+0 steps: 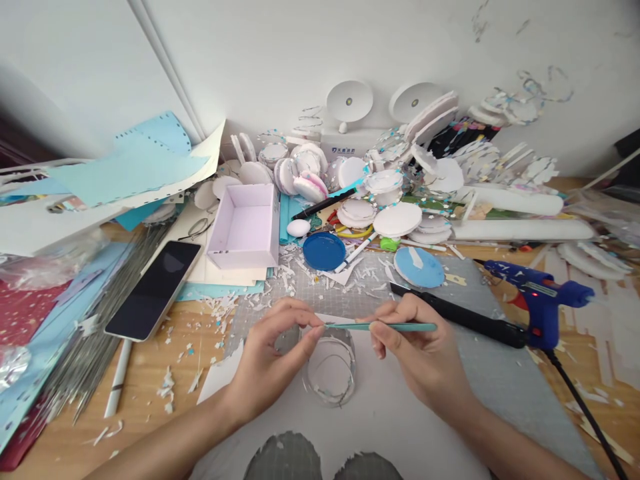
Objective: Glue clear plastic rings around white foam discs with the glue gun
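In my right hand point(425, 363) are slim teal tweezers point(407, 327), held level with the tip pointing left. The fingertips of my left hand point(273, 357) are pinched together right at that tip; whatever small thing they hold is hidden. Just below and between both hands is a thin whitish wire ring point(354, 380), with bits of pale blue along its lower edge. Under the hands lies a white sheet point(385, 427) with rounded holes cut out of it, on a grey cutting mat point(480, 380).
A blue glue gun point(543, 300) and a black-handled cutter point(470, 320) lie to the right. Behind are a blue lid point(324, 251), a light blue disc point(419, 267), a pale box point(245, 223) and piled white discs point(397, 220). At left are a phone point(154, 290) and wires point(110, 313).
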